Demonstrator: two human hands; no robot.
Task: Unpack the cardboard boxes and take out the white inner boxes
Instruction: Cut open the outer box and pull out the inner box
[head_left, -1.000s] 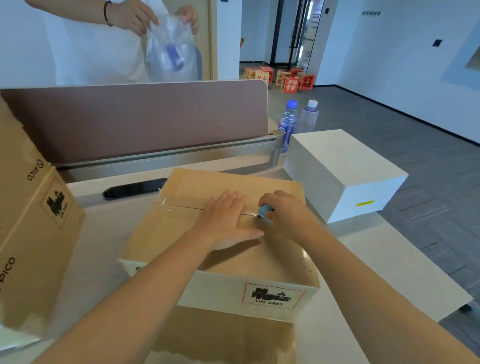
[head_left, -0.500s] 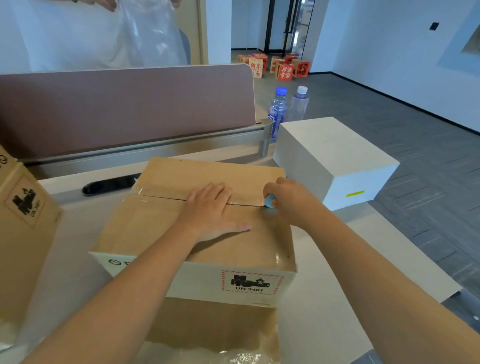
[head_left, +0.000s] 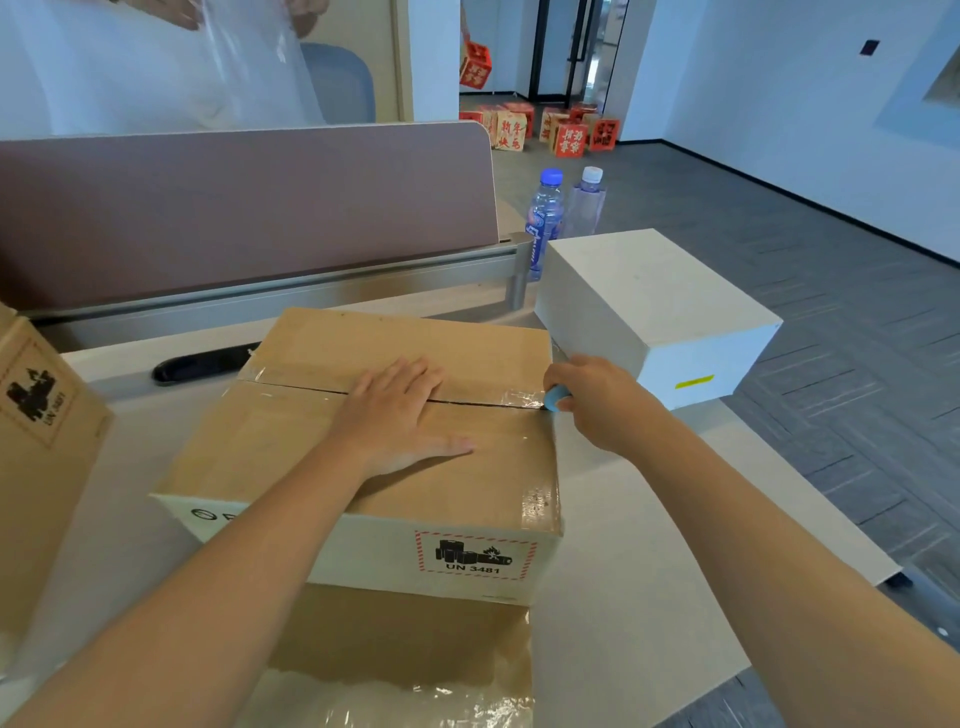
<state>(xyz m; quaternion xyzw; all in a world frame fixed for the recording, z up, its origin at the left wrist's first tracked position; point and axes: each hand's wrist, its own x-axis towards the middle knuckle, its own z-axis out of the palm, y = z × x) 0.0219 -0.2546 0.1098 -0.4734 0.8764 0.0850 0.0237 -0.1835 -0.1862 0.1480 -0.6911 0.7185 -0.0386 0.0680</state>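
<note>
A taped brown cardboard box (head_left: 291, 441) with a UN 3481 label sits on the desk in front of me. My left hand (head_left: 400, 415) lies flat on its top, fingers straight, across the centre seam. My right hand (head_left: 597, 400) grips a small light-blue cutter (head_left: 557, 399) at the right end of that seam, at the box's right edge. The tape along the seam looks slit from the middle to the right edge. A white inner box (head_left: 649, 306) stands on the desk to the right, apart from the cardboard box.
Another cardboard box (head_left: 41, 452) stands at the left edge. A flattened cardboard sheet with tape (head_left: 405, 654) lies under the near side. Two water bottles (head_left: 545, 218) stand behind the white box. A desk partition (head_left: 234, 208) rises behind; a person beyond holds a clear plastic bag (head_left: 260, 62).
My right hand has drawn the blue cutter rightward along the seam to the box's right edge. My left hand stays flat on the top.
</note>
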